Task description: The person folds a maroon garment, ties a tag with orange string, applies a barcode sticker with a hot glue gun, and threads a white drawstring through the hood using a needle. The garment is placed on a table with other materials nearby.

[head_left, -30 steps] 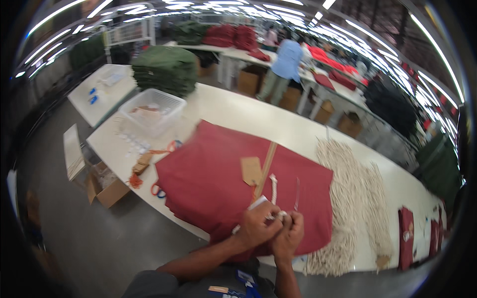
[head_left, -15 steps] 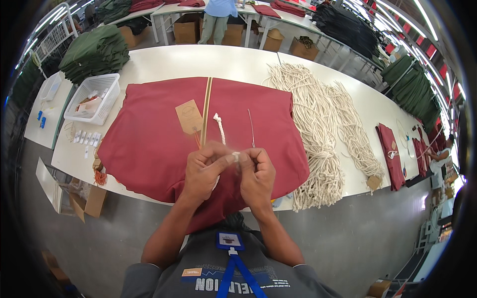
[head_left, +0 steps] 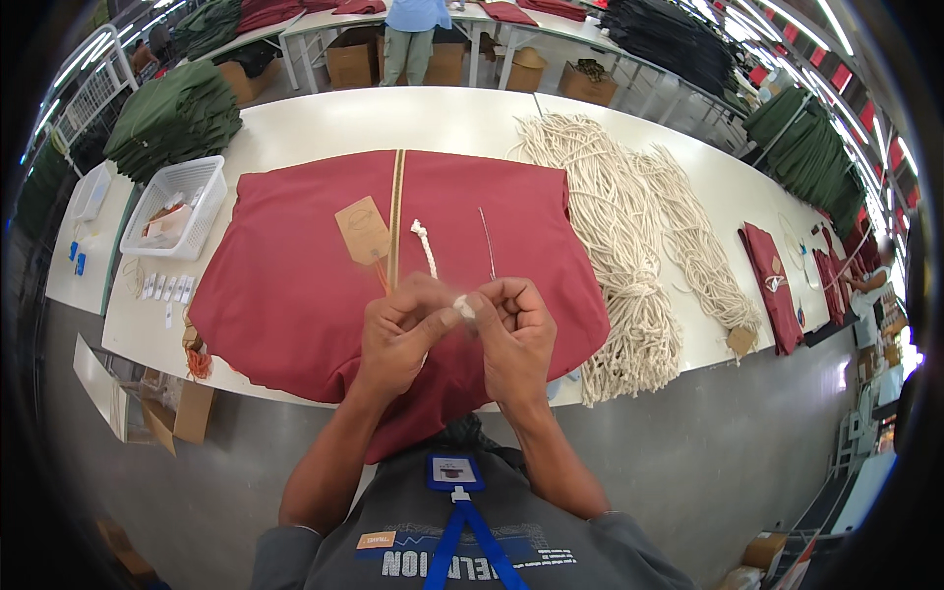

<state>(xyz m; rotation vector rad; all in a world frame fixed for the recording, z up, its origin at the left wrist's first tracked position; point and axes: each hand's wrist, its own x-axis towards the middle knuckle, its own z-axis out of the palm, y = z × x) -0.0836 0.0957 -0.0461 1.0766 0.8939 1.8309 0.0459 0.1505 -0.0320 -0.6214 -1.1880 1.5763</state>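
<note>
My left hand [head_left: 405, 339] pinches a short white cotton cord [head_left: 425, 248]. One knotted end of the cord lies on the maroon fabric piece [head_left: 295, 285], and the other forms a small white bunch between my fingertips. On that same bunch, my right hand [head_left: 517, 344] closes thumb and forefinger. Whether a knot is in it, I cannot tell; the fingers blur and cover part. A gold-edged zipper strip [head_left: 396, 211] runs up the fabric. Left of it lies a brown card tag [head_left: 362, 230] with an orange string. A thin metal hook-like tool [head_left: 488, 241] lies to the right.
Bundles of white cord [head_left: 619, 265] hang over the table's [head_left: 324, 118] right part. A white basket [head_left: 177, 208] and folded green fabric [head_left: 175, 118] stand at the left. Folded maroon fabric [head_left: 771, 287] lies far right. A person [head_left: 413, 39] stands behind the table.
The white bunch at my fingertips has turned and shows more. My right hand has tilted slightly, its thumb now pressing against the bunch. The whole view has shifted a little.
</note>
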